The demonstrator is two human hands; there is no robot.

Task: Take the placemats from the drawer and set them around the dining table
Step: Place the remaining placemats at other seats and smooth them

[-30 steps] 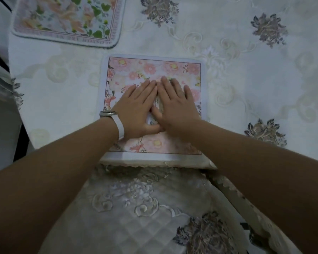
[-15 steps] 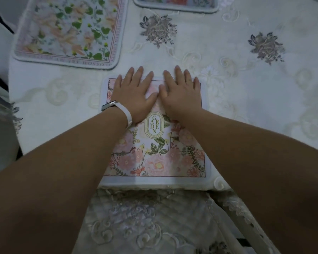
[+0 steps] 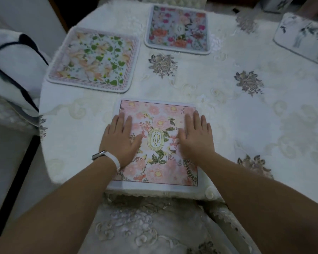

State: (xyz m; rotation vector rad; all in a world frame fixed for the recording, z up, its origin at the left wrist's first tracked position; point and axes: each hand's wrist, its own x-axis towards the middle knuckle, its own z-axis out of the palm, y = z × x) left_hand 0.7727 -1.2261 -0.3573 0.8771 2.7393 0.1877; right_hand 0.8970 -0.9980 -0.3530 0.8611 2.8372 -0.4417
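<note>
head | left hand (image 3: 120, 139), right hand (image 3: 195, 137): straight fingers flat on square pink floral placemat (image 3: 159, 143) | embroidered tablecloth (image 3: 246, 125)

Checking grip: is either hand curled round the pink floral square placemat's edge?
No, the left hand and right hand both lie flat, fingers straight, on the pink floral square placemat.

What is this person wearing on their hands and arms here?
No sleeves are in view on either arm. The left hand has a white wristband at its wrist, with a dark, silvery tracker body. The right hand shows no band or watch.
</note>
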